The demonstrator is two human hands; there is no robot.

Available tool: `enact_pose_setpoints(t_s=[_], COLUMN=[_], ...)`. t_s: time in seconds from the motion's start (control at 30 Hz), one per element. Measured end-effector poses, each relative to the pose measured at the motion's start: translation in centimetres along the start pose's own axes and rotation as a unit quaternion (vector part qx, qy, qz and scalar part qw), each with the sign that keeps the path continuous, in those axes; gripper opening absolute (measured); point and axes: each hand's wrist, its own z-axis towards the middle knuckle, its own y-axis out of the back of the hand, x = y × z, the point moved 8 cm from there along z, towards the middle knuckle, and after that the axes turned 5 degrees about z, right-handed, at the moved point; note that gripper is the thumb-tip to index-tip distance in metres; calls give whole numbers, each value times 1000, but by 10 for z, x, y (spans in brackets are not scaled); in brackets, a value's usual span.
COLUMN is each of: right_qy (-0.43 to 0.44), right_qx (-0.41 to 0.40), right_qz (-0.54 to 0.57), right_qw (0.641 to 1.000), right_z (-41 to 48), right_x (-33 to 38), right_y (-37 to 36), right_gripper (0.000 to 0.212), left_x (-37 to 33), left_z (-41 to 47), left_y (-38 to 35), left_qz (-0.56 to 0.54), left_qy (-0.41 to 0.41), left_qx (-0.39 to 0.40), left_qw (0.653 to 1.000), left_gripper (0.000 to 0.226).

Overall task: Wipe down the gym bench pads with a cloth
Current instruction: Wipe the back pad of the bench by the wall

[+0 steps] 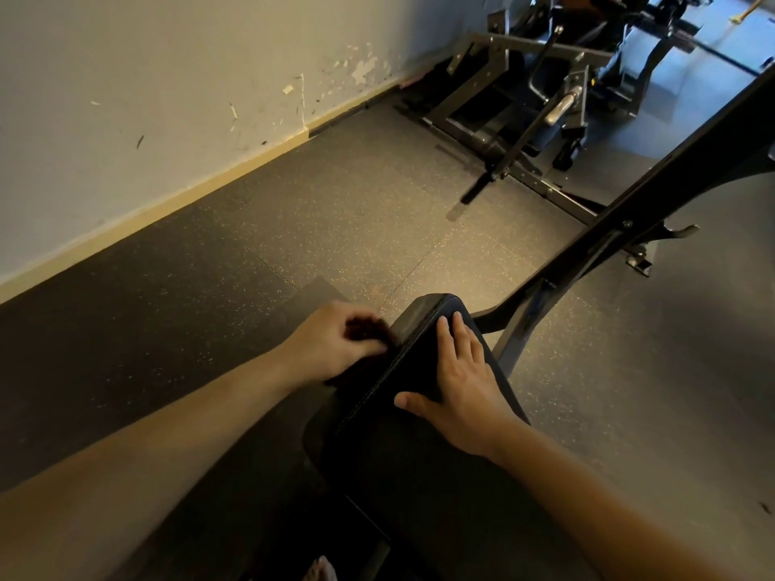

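Observation:
A black padded gym bench pad [402, 446] runs from the bottom centre up to its rounded far end. My left hand [335, 341] is at the pad's left side edge near that end, its fingers curled round a dark cloth [369, 329] pressed against the side of the pad. The cloth is small, dark and partly blurred. My right hand [459, 387] lies flat on top of the pad with fingers straight and thumb spread, palm down.
A black steel frame arm [629, 215] rises diagonally from the bench end to the upper right. A grey weight machine [541, 98] stands at the back. A scuffed white wall [146, 98] with pale skirting runs along the left; speckled rubber flooring [335, 203] lies between.

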Motion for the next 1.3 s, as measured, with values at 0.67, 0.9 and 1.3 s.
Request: enact_pose_setpoints(t_s=[0.67,0.9,1.3], right_qy=[-8,-1,-11], right_qx=[26,16,22], right_qz=[-13,-13,-13], right_qw=[1000,1000,1000], right_z=[-2,-2,-4], right_x=[3,0,4], right_y=[2,2,5], right_gripper=[120,122,121], left_x=[-22,12,-11], left_z=[41,-44,-3], left_y=[-2,10,4], left_qz=[72,38,81], left_qy=[1,47,19], left_qx=[-67,177,-20], left_qw=[995,982,996], left_gripper=[14,12,15])
